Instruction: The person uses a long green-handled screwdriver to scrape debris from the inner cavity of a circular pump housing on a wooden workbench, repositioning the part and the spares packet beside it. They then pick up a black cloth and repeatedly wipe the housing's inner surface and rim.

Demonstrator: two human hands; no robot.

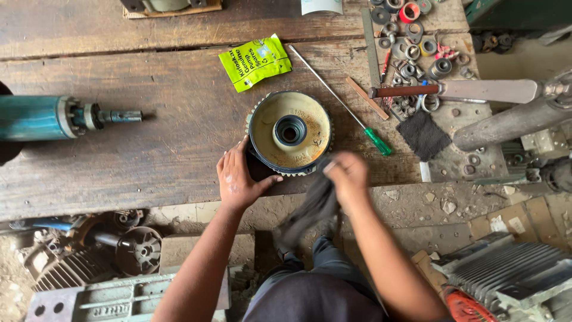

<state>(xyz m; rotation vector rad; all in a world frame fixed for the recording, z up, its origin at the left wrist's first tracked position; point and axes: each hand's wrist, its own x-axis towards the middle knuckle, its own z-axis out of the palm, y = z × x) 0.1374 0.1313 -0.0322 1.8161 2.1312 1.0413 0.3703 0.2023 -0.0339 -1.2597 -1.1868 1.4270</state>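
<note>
A round metal housing with a yellowish inner face, a central bore and a toothed rim lies open side up on the wooden bench. My left hand rests flat against its lower left edge, steadying it. My right hand is blurred at the housing's lower right rim and grips a dark rag that hangs down over the bench edge.
A green-handled screwdriver, a green packet, a teal motor with a shaft, a dark cloth pad, a blade with a brown handle and several bearings and washers lie on the bench. Motor parts sit below.
</note>
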